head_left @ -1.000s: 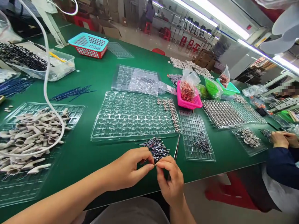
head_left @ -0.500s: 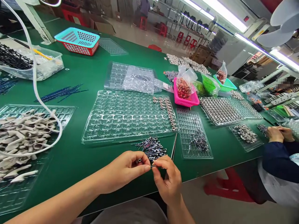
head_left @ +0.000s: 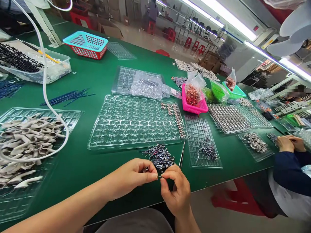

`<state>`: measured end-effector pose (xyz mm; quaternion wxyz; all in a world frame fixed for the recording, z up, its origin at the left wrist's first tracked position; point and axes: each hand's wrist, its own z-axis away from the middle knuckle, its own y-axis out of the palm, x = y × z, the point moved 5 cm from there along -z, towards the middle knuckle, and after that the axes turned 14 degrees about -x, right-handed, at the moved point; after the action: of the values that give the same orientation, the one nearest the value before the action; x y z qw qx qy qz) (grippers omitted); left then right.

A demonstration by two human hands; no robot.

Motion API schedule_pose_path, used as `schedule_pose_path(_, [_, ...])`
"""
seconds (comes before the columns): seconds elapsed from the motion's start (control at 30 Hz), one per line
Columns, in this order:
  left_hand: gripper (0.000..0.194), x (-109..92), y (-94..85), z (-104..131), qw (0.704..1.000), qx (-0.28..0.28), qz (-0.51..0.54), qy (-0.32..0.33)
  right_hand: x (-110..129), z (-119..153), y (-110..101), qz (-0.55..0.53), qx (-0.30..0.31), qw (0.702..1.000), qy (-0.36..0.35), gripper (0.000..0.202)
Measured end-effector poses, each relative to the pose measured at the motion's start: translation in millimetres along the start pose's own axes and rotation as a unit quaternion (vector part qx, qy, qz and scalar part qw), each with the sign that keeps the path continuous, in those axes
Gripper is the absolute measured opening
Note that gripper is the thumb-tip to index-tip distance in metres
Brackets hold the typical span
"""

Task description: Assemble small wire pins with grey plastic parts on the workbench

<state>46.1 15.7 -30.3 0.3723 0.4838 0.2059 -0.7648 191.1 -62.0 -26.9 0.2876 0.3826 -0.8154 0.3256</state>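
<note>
My left hand (head_left: 136, 176) is closed around a small part with a round open end (head_left: 147, 168), most of it hidden by the fingers. A thin wire (head_left: 159, 176) spans the short gap between both hands' fingertips. My right hand (head_left: 177, 189) pinches its other end between thumb and forefinger. Just beyond the fingers lies a heap of small wired components (head_left: 160, 157). Metal tweezers (head_left: 182, 154) rest beside that heap, partly behind my right hand. Farther back, a clear moulded tray (head_left: 131, 121) carries several beige earpiece-like shells (head_left: 179, 121) along its right side.
Beige shells (head_left: 31, 136) are piled on a tray at left, under a looping white cable (head_left: 44, 77). Another tray (head_left: 194, 155) holds more wired components. A pink basket (head_left: 195, 108) stands behind it. At right, a co-worker's hands (head_left: 289, 143) work at the same green table (head_left: 230, 155).
The camera view has shifted slightly, so the table things appear a little farther right. My fingertips are slightly farther apart, with more of the thin wire showing between them.
</note>
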Motion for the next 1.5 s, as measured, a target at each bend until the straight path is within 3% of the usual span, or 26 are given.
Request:
schedule_pose_path(0.23, [0.027, 3.8, 2.7, -1.0, 0.999, -0.027, 0.026, -0.005, -3.8, 0.2, 0.0, -0.020, 0.015, 0.999, 0.045, 0.013])
schedule_pose_path(0.43, [0.021, -5.6, 3.5, 4.6, 0.986, -0.114, -0.083, 0.089, -10.2, 2.8, -2.0, -0.043, 0.007, 0.993, 0.106, 0.009])
schedule_pose_path(0.53, [0.017, -14.6, 5.3, 11.9, 0.949, -0.159, -0.162, 0.218, -11.5, 2.2, -3.3, -0.052, -0.002, 0.990, 0.130, 0.008])
schedule_pose_path(0.67, [0.015, -20.8, 9.2, 21.3, 0.876, -0.197, -0.235, 0.371, -13.1, 1.9, -4.4, -0.066, -0.016, 0.986, 0.153, 0.009])
schedule_pose_path(0.77, [0.014, -22.4, 10.8, 25.6, 0.834, -0.218, -0.278, 0.423, -15.6, 3.5, -5.4, -0.073, -0.032, 0.982, 0.170, 0.012])
schedule_pose_path(0.87, [0.016, -24.7, 10.8, 27.4, 0.819, -0.224, -0.289, 0.442, -20.1, 6.9, -6.7, -0.078, -0.056, 0.978, 0.187, 0.013])
schedule_pose_path(0.97, [0.017, -26.9, 6.9, 25.2, 0.835, -0.227, -0.278, 0.417, -26.6, 11.2, -8.9, -0.088, -0.099, 0.971, 0.199, 0.013])
schedule_pose_path(1.1, [0.018, -21.8, 0.0, 18.0, 0.920, -0.190, -0.219, 0.263, -32.0, 15.3, -12.0, -0.116, -0.157, 0.960, 0.199, 0.010])
schedule_pose_path(1.2, [0.025, -18.1, 1.2, 19.7, 0.956, -0.150, -0.162, 0.191, -31.0, 16.1, -13.2, -0.111, -0.167, 0.961, 0.192, 0.008])
schedule_pose_path(1.33, [0.030, -13.7, 5.6, 19.1, 0.966, -0.131, -0.131, 0.182, -25.4, 14.5, -14.9, -0.078, -0.161, 0.970, 0.167, 0.008])
schedule_pose_path(1.5, [0.030, -5.6, 8.4, 10.3, 0.954, -0.143, -0.147, 0.218, -18.4, 11.2, -14.5, -0.049, -0.141, 0.981, 0.128, 0.010])
